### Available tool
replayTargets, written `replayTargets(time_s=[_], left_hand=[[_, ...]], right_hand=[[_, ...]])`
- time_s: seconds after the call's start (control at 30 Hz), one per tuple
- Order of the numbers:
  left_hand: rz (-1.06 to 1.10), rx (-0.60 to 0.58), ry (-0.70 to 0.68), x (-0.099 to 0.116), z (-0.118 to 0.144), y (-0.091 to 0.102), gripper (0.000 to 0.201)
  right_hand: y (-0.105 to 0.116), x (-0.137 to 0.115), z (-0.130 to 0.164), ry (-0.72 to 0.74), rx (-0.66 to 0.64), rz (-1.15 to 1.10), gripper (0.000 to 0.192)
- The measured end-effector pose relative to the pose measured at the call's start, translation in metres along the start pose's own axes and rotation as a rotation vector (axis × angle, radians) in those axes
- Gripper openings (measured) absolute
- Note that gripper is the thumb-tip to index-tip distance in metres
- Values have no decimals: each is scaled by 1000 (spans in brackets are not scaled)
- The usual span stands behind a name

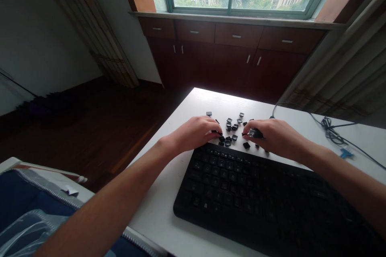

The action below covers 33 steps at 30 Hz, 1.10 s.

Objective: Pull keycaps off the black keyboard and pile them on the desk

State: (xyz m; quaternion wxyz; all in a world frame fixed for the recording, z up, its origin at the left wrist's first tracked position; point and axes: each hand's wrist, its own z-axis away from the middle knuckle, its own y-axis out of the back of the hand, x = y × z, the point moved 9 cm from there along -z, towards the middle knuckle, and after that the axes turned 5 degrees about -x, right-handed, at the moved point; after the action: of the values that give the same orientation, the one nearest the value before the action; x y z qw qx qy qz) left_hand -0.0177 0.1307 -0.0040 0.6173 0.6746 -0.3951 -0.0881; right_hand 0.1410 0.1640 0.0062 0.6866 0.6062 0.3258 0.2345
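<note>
Loose black keycaps (234, 138) lie scattered on the white table behind a black keyboard (217, 176). Some rest upside down, showing their hollow sides. My left hand (200, 131) is at the left of the scatter, its fingers pinched on a small dark keycap (216, 132). Across from it, my right hand (273, 133) has thumb and fingertips closed on a small black piece that looks like a keycap (244, 134). Something dark and shiny (255, 133) shows in the gap under the right fingers; I cannot make out what it is. Several keyboard positions appear to lack caps.
A coiled black cable (331, 132) and a small blue plastic piece (346, 153) lie on the table's right side. The white table (169, 176) ends at a left edge above a dark floor. A blue-lined container (18, 192) with clear plastic stands at lower left.
</note>
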Motion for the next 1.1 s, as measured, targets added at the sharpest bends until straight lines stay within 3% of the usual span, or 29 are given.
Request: replayTargets(time_s=[0.53, 0.8, 1.1], left_hand=[[84, 38, -4, 1, -1, 1, 18], [224, 178, -58, 10, 0, 14, 22], [350, 296, 71, 3, 2, 22, 23]], right_hand=[[6, -2, 2, 71, 112, -105, 24], [6, 4, 11, 109, 187, -256, 27], [20, -15, 23, 160, 273, -298, 25]])
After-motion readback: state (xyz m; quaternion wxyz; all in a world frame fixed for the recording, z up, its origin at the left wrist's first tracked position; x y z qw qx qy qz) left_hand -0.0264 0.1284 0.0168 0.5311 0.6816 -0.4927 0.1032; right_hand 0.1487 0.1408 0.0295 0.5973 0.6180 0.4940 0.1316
